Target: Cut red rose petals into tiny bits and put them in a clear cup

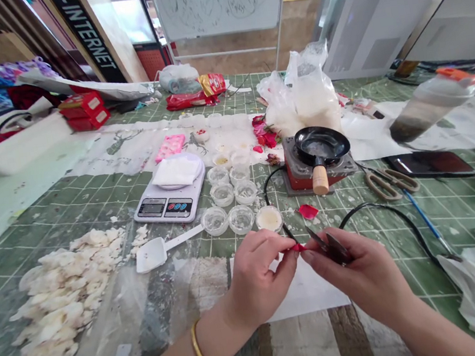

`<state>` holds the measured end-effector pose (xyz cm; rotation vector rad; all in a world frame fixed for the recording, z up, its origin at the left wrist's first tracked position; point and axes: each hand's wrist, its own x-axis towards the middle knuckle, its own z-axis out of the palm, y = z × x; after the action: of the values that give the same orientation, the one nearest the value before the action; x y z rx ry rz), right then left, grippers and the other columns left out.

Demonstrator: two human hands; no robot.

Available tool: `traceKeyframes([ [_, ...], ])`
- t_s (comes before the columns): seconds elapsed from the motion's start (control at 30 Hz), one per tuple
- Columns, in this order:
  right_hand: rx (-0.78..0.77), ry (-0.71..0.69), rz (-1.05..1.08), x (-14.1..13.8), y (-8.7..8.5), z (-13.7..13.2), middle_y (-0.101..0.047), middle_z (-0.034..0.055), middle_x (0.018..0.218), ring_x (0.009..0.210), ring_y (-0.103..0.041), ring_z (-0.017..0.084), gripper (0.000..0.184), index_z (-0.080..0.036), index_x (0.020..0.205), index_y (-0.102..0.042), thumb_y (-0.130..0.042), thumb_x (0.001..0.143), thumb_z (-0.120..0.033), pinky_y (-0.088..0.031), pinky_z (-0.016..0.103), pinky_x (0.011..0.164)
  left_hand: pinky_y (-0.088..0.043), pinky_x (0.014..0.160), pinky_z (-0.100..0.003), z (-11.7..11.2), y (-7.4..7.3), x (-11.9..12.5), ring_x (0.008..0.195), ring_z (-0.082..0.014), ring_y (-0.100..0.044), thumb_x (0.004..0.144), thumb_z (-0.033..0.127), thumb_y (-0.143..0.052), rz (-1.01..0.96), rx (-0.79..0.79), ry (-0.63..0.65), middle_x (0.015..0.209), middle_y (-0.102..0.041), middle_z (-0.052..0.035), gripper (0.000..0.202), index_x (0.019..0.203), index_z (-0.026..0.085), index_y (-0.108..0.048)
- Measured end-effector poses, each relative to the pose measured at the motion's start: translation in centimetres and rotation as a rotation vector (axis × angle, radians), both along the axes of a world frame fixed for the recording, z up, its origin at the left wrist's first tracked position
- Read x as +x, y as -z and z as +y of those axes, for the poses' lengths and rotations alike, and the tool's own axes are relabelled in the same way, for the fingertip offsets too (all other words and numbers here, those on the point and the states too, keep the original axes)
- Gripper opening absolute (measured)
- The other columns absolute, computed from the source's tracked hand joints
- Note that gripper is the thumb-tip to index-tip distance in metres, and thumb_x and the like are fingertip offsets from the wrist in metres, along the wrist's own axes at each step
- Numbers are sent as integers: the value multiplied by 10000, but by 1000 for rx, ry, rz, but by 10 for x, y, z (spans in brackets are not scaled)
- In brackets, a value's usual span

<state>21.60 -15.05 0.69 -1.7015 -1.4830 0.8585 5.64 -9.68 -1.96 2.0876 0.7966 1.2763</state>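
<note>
The small frying pan (320, 145) is glossy black metal with a smooth, pale wooden handle (319, 180). Left of the pan, the clear plastic pots (222, 192) look smooth and shiny, and the white plastic scoop (154, 253) has a matt finish. Right of the pan, the scissors (381, 186) have tan, satin-looking handles. Nearer the camera than the pan, the dark metal snips (335, 249) show a dull sheen, and the thin red scrap (298, 247) looks soft and matt. Beneath the pan, the green cutting mat (47, 221) is matt plastic, rough with dried white flecks
</note>
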Motion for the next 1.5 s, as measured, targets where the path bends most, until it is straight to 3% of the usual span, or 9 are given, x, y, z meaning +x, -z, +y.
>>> traceKeyframes([
  [0.2,58,-32,-60,-3,1,2,-497,-31,553,504,-430,93,234,-179,685,-615,-550,840,-341,-352,201,454,-431,655,-316,0,7,0,703,-165,-582,820,89,-545,93,148,-28,723,-640,-41,115,848,189,-595],
  [0.43,167,-18,-226,-3,0,2,-609,-31,626,532,-515,88,107,-205,741,-645,-583,813,-252,-398,183,501,-425,686,-343,-1,10,1,730,-177,-580,807,93,-531,159,211,10,780,-648,-66,142,912,167,-595],
  [0.63,93,-88,-92,2,-6,2,-492,-44,547,481,-410,78,156,-190,682,-590,-536,818,-243,-336,186,436,-481,713,-332,-1,-4,-1,759,-176,-585,795,139,-555,-43,-140,131,828,-648,-76,175,956,155,-622],
  [0.8,36,-119,-57,1,-9,2,-504,-32,568,507,-414,87,138,-183,701,-614,-549,801,-254,-343,198,462,-472,661,-284,3,-6,-2,695,-147,-571,797,159,-587,-127,-427,276,727,-617,-48,51,755,149,-613],
  [0.9,12,-90,-62,0,-8,3,-502,-29,566,514,-414,90,166,-184,709,-616,-544,816,-289,-344,200,466,-457,634,-272,2,-3,-1,668,-138,-560,779,118,-578,-98,-319,232,699,-596,-32,53,746,157,-591],
  [1.03,-40,-46,-48,-1,-5,5,-440,-42,532,504,-378,85,225,-181,652,-569,-540,821,-326,-316,197,447,-431,691,-327,0,3,1,720,-168,-567,775,77,-561,44,68,54,740,-618,-48,109,800,177,-594],
  [1.13,-83,-34,4,-1,-2,5,-410,-48,518,494,-367,87,275,-181,620,-538,-532,821,-368,-294,202,436,-400,704,-349,-1,6,0,710,-168,-553,783,67,-554,135,240,4,756,-624,-50,140,850,183,-593],
  [1.33,-94,-52,103,-2,0,5,-509,-18,563,514,-417,94,319,-171,636,-595,-529,833,-413,-338,212,468,-383,720,-368,-1,5,-5,733,-180,-559,784,56,-546,228,329,0,782,-641,-63,170,896,175,-592],
  [1.5,-74,-47,153,-1,1,5,-523,-13,559,497,-416,91,342,-170,629,-606,-556,820,-449,-338,209,450,-407,712,-374,0,0,-4,728,-181,-573,788,72,-554,138,291,34,795,-658,-70,195,941,182,-607],
])
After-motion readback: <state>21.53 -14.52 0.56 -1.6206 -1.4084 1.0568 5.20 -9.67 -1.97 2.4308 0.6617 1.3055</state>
